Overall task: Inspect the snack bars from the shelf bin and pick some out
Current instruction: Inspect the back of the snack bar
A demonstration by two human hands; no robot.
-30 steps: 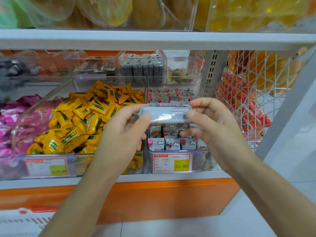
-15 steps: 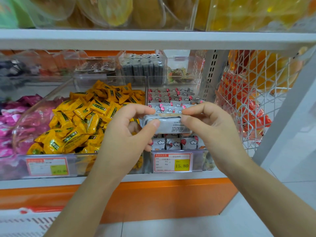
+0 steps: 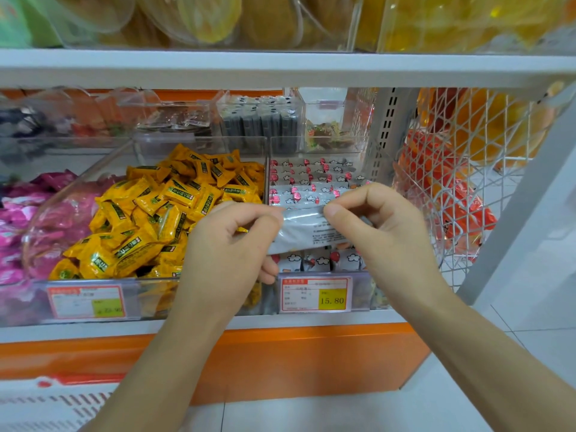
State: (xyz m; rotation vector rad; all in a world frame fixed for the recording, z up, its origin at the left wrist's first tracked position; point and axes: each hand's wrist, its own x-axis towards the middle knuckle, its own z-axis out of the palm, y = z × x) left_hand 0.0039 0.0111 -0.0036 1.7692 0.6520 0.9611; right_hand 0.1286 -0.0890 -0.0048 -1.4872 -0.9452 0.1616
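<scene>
Above the front part of the clear shelf bin (image 3: 314, 149), both hands hold one snack bar (image 3: 308, 230) between them. It lies almost level, with its right end a little higher. Its silver wrapper faces the camera and shows small printed lines that are too small to read. The left hand (image 3: 230, 244) pinches the left end of the bar between thumb and forefinger, and its other fingers are curled below. The right hand (image 3: 383, 235) pinches the right end in the same way, with the thumb on the front of the wrapper. Neither hand is spread open; both close tightly on the bar.

Behind and under the bar, the bin holds rows of similar silver bars (image 3: 311, 179) with red and white marks. A price label (image 3: 314, 294) reading 15.80 is fixed on the front of the bin. Just beside it, to the left, another clear bin holds a heap of yellow packets (image 3: 174, 213), and further left are pink packets (image 3: 18, 219). To the right hangs a white wire basket (image 3: 486, 169) with orange packs (image 3: 461, 213) inside.
</scene>
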